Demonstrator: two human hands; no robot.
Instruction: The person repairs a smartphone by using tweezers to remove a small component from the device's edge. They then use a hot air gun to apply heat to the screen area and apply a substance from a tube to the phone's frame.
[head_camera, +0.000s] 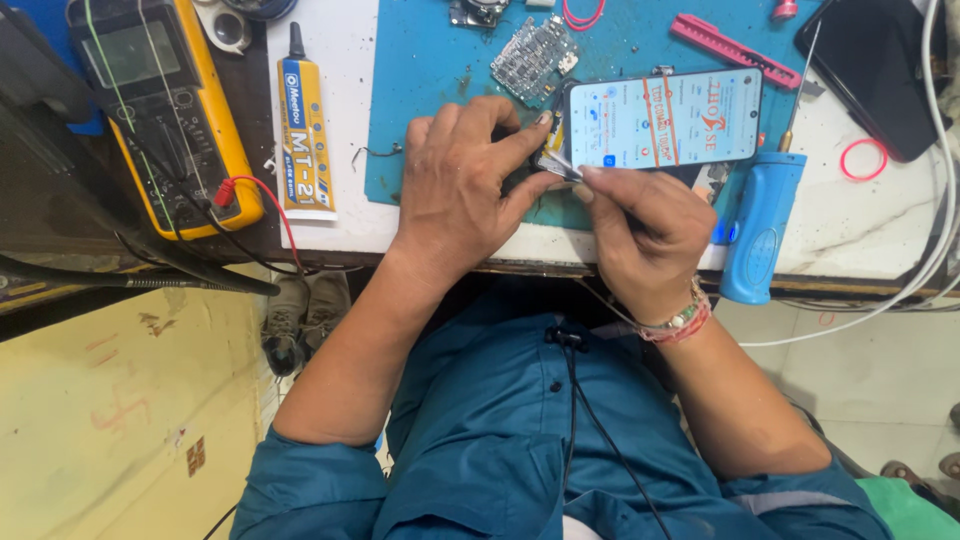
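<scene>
While the phone (665, 120) is lying screen-up on the blue mat (420, 70), the left hand (460, 190) is pinning its end with fingers pressed together, and the right hand (645, 235) is pinching tweezers (560, 166), seemingly steadying the probing, beside a blue-handled tool (760, 225).

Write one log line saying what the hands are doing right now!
left hand: pressing small part on blue mat | right hand: holding tweezers to the part | phone: lit, beside hands
</scene>
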